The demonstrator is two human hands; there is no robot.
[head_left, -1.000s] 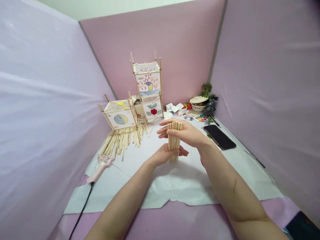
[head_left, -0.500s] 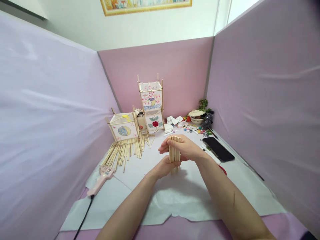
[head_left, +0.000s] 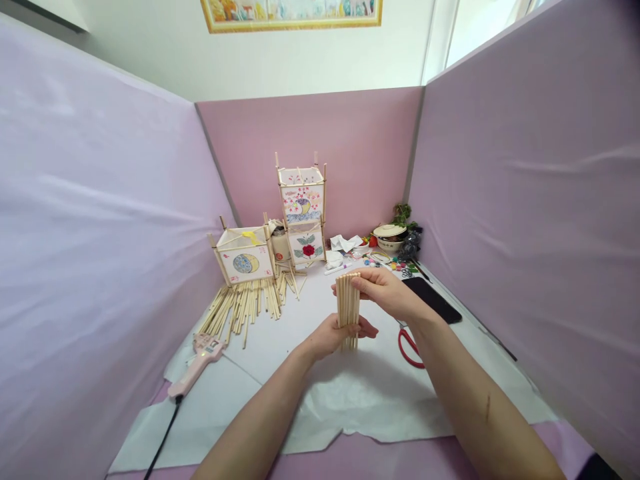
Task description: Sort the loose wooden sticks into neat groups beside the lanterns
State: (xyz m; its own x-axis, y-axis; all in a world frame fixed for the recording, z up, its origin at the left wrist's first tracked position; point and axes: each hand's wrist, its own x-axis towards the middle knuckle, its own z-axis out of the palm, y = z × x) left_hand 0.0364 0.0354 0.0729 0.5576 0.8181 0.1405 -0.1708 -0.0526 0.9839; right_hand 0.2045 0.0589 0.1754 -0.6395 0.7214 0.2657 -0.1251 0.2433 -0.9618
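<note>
A bundle of thin wooden sticks (head_left: pixel 347 303) stands upright just above or on the white table cover; I cannot tell if its lower ends touch. My left hand (head_left: pixel 340 333) is closed round the lower part, thumb across the front and fingers behind. Near the top, my right hand (head_left: pixel 377 288) grips the bundle's right side, with its thumb in front and the other fingers partly hidden behind. Red-handled scissors (head_left: pixel 411 349) lie beside my right forearm, their blades mostly out of sight.
Loose sticks (head_left: pixel 245 303) lie fanned out at left, before a paper lantern (head_left: pixel 247 261). A taller two-tier lantern (head_left: pixel 303 203) stands behind. The pink glue gun (head_left: pixel 197 367) trails a black cord. At right are a black phone (head_left: pixel 434 300) and a lidded bowl (head_left: pixel 390 239).
My right hand has moved slightly right, from wrapping across the bundle's top to gripping its right side. The scissors show more now. The view has shifted a little.
</note>
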